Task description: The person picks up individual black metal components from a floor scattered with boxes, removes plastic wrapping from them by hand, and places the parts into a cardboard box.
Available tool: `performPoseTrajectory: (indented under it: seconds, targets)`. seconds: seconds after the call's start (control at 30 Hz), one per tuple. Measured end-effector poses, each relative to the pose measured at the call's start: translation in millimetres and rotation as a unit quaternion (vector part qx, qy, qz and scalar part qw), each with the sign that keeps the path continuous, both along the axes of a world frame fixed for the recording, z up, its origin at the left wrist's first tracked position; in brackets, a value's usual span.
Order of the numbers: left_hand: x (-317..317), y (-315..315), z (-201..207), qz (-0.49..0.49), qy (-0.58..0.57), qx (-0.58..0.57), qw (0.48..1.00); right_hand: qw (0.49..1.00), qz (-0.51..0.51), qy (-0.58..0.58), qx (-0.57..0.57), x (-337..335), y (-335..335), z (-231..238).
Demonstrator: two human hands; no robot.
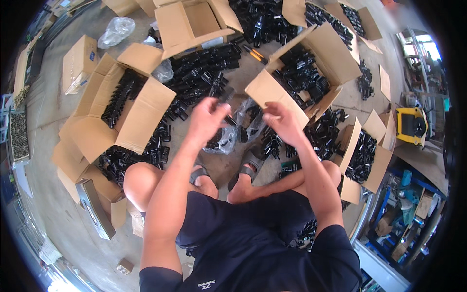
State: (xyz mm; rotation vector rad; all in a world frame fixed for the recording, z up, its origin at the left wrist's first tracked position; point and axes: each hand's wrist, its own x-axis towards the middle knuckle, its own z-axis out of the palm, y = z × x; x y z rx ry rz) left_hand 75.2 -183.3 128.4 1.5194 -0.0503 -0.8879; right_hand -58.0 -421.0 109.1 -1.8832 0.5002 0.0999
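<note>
My left hand (pixel 208 120) is closed around a slim black part (pixel 226 95) that juts up past the fingers, somewhat smeared by motion. Across from it, my right hand (pixel 282 120) hangs in the air with bent, parted fingers, and nothing shows in it. Below and between the hands lies a clear plastic bag (pixel 224 141) with dark pieces by it, near my sandalled feet. A heap of black parts (pixel 209 61) spreads beyond my left hand. Close to my right hand stands an open carton (pixel 277 95) filled with similar black parts.
At left an open cardboard box (pixel 148 114) holds a row of black parts. Another open box (pixel 189 22) sits at the far side. An orange-and-black tool (pixel 255 54) lies on the floor. At right are a smaller filled box (pixel 377 168) and a yellow machine (pixel 410 125).
</note>
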Motion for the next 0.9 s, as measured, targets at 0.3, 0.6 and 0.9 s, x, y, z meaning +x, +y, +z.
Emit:
performPoseTrajectory:
  seconds: [0.3, 0.6, 0.9]
  targets:
    - [-36, -3, 23, -0.351, -0.280, 0.259, 0.855, 0.972, 0.118, 0.156, -0.130, -43, 63, -52]
    - [14, 96, 184, -0.245, -0.340, 0.200, 0.886, 0.852, 0.166, 0.275, -0.413, -63, 28, -40]
    - [151, 230, -70, -0.130, -0.294, 0.548, 0.772, 0.969, 0.060, -0.142, -0.192, 167, 86, 58]
